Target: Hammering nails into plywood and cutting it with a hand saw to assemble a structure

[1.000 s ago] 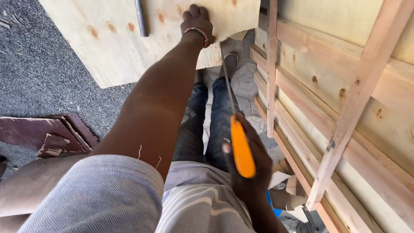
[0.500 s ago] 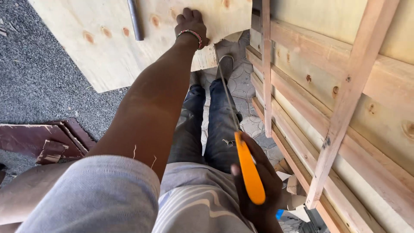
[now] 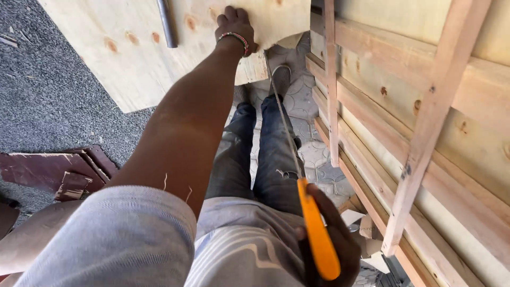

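Plywood sheet (image 3: pixel 159 48) is mid-cut: left hand (image 3: pixel 235 29) presses it flat, right hand (image 3: pixel 329 239) clasps the handsaw (image 3: pixel 297 175). Next stroke likely needs steady blade alignment.

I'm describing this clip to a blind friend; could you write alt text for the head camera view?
Seen from above, a person's right hand grips the orange handle of a handsaw whose blade runs to the edge of a plywood sheet, which the left hand presses down. A wooden frame stands at right, and dark board scraps lie on the gravel at left.
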